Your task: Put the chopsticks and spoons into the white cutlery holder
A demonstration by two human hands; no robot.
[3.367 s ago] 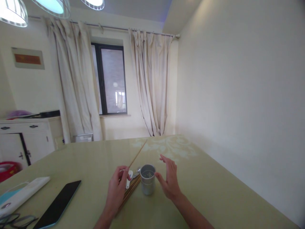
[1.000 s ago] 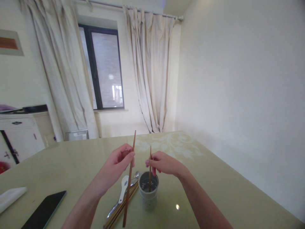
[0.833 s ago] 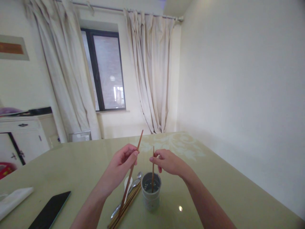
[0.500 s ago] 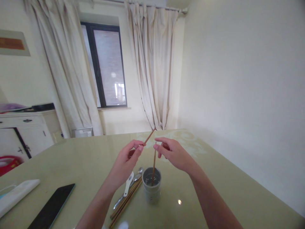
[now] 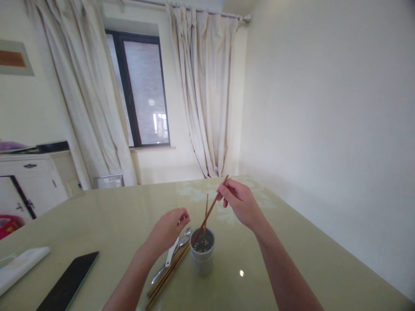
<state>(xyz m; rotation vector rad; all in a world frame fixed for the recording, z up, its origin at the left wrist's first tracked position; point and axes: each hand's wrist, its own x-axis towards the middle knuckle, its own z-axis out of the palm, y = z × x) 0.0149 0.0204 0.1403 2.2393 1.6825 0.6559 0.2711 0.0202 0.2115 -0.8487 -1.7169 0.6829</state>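
A grey perforated holder cup [image 5: 202, 260] stands on the pale green table [image 5: 103, 224]. One brown chopstick [image 5: 206, 209] stands upright inside it. My right hand [image 5: 238, 203] pinches the top of a second chopstick [image 5: 210, 211], whose lower end slants down into the cup. My left hand [image 5: 168, 229] hovers just left of the cup with its fingers curled and nothing seen in them. Beneath it lie more chopsticks [image 5: 165, 276], a white ceramic spoon [image 5: 170, 255] and a metal spoon [image 5: 181, 241].
A dark phone [image 5: 68, 283] lies at the near left, with a white packet [image 5: 19, 265] beyond it. A white cabinet [image 5: 29, 181] stands at the left wall. Curtains [image 5: 207, 95] flank a dark window [image 5: 142, 86] behind the table.
The chopstick that my left hand held has passed to my right hand, which now angles it into the cup. The first chopstick stands in the cup unheld. My left hand has dropped lower.
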